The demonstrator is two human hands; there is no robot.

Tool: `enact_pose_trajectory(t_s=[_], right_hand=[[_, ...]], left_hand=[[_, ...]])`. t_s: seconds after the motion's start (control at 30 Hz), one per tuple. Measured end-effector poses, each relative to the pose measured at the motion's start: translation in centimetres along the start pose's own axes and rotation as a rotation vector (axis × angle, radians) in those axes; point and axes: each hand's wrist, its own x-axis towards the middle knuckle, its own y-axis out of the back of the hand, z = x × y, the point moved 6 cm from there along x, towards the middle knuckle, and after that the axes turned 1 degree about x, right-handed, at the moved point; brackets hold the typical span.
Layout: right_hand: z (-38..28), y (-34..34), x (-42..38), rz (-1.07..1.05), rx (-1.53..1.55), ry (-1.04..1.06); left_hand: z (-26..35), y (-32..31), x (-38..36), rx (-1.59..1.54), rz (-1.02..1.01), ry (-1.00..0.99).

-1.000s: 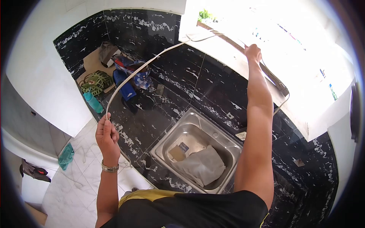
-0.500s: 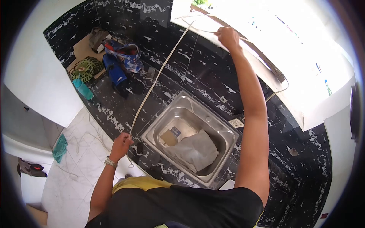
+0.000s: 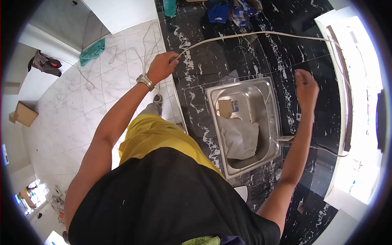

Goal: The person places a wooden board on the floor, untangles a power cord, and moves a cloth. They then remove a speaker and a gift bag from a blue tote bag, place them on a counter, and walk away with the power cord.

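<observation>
My left hand (image 3: 163, 66) pinches a long off-white cable (image 3: 261, 32) above the counter's front edge. From there the cable arcs across the black counter to the window ledge on the right. My right hand (image 3: 307, 89) is over the counter beyond the sink, fingers loosely curled with a gap between them and nothing visible inside. The cable passes clear of it. Below and between my hands is the steel sink (image 3: 276, 122), holding a grey cloth-like bag (image 3: 241, 139) and a small cardboard piece (image 3: 224, 108).
A wooden strip (image 3: 342, 69) lies along the window ledge. A socket box (image 3: 285, 140) with a cord is beside the sink. A teal bottle (image 3: 169, 7) and blue bags (image 3: 243, 12) are at the counter's far end. Loose cable and a green plastic bag (image 3: 92, 52) lie on the tiled floor.
The view has turned and shifted. My right hand has come away from the cable at the window ledge and is now over the counter. My left hand still grips the cable, which now sags in an arc.
</observation>
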Motion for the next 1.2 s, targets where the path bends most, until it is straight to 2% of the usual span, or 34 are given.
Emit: enact_pose_trajectory(t_s=[0.07, 0.1, 0.17, 0.2, 0.27, 0.33, 0.37, 0.43, 0.47, 0.5, 0.53, 0.57, 0.63, 0.67, 0.73, 0.77, 0.8, 0.83, 0.87, 0.9, 0.97, 1.03, 1.07, 1.1, 1.13, 1.17, 1.2], right_hand=[[0.0, -6.7, -5.1, -0.187, 0.078, -0.005], [-0.7, -9.4, -7.8, -0.326, 0.072, -0.135], [0.7, -15.5, -13.8, -0.382, 0.179, -0.105], [0.0, -17.2, -16.6, -0.463, 0.199, -0.202], [-0.3, -21.0, -22.7, -0.479, 0.355, -0.282], [-2.6, -23.1, -28.0, -0.622, 0.579, -0.653], [-4.5, -23.6, -29.6, -0.648, 0.603, -0.691], [-7.6, -25.3, -32.6, -0.672, 0.634, -0.708], [-9.0, -26.6, -33.4, -0.673, 0.639, -0.688], [-11.0, -27.3, -33.0, -0.659, 0.626, -0.652], [-13.4, -27.5, -32.1, -0.644, 0.607, -0.620], [-15.3, -27.6, -30.8, -0.635, 0.581, -0.585], [-16.9, -28.6, -26.2, -0.532, 0.532, -0.589], [-17.5, -29.1, -23.4, -0.484, 0.504, -0.588], [-17.7, -29.6, -14.5, -0.319, 0.435, -0.536], [-19.5, -28.7, -7.9, -0.238, 0.326, -0.409], [-19.5, -29.1, -2.7, -0.142, 0.285, -0.453], [-19.9, -29.4, 2.9, -0.019, 0.252, -0.286], [-20.1, -30.1, 7.8, 0.020, 0.275, -0.273], [-20.5, -30.9, 12.7, 0.053, 0.122, -0.099], [-20.9, -33.2, 20.2, 0.063, -0.179, 0.244], [-19.6, -36.5, 24.1, -0.110, -0.528, 0.299], [-16.5, -39.1, 25.6, -0.237, -0.593, 0.270], [-14.2, -40.9, 26.8, -0.279, -0.549, 0.288], [-12.3, -42.1, 27.5, -0.375, -0.469, 0.171], [-11.2, -43.0, 28.5, -0.355, -0.433, 0.170], [-10.0, -43.5, 28.5, -0.237, -0.390, 0.398]], left_hand=[[-1.2, -0.1, 0.3, 0.048, 0.080, -0.049], [-2.2, 0.5, 1.0, 0.077, 0.135, -0.038], [-4.0, 2.1, 3.1, 0.128, 0.262, -0.025], [-5.0, 2.7, 4.1, 0.090, 0.316, 0.018], [-5.1, 2.3, 5.4, -0.018, 0.190, -0.065], [-4.7, 2.0, 6.1, -0.033, 0.142, -0.203], [-4.6, 1.9, 6.4, -0.050, 0.093, -0.234], [-7.1, 0.7, 7.2, -0.220, 0.105, -0.051], [-8.5, -0.1, 7.7, -0.371, 0.028, 0.105], [-9.7, -0.6, 8.0, -0.380, -0.067, 0.245], [-11.1, -0.9, 8.2, -0.330, -0.136, 0.312], [-13.8, -2.6, 7.8, -0.597, -0.151, 0.416], [-17.7, -3.2, 6.6, -0.544, -0.375, 0.472], [-18.5, -2.9, 6.1, -0.546, -0.468, 0.382], [-24.7, -5.4, 3.3, -0.449, -0.784, 0.253], [-26.4, -6.3, 2.3, -0.155, -0.913, -0.127], [-28.4, -6.4, -0.1, -0.303, -1.043, -0.379], [-28.8, -6.0, -2.0, -0.142, -1.273, -0.194], [-28.1, -4.2, -3.1, -0.210, -1.351, -0.446], [-29.5, -3.1, -3.3, -0.374, -1.217, -0.221], [-32.6, -3.1, -3.7, -0.311, -1.221, 0.026], [-33.9, -0.4, -2.3, -0.300, -1.057, 0.088], [-35.0, 0.8, -2.0, -0.264, -0.853, 0.143], [-34.9, 3.3, -1.3, -0.266, -0.735, 0.170], [-35.2, 5.3, -1.2, -0.315, -0.603, 0.191], [-36.8, 5.4, -1.8, -0.271, -0.511, 0.291], [-38.8, 4.9, -2.8, -0.361, -0.361, 0.398]])
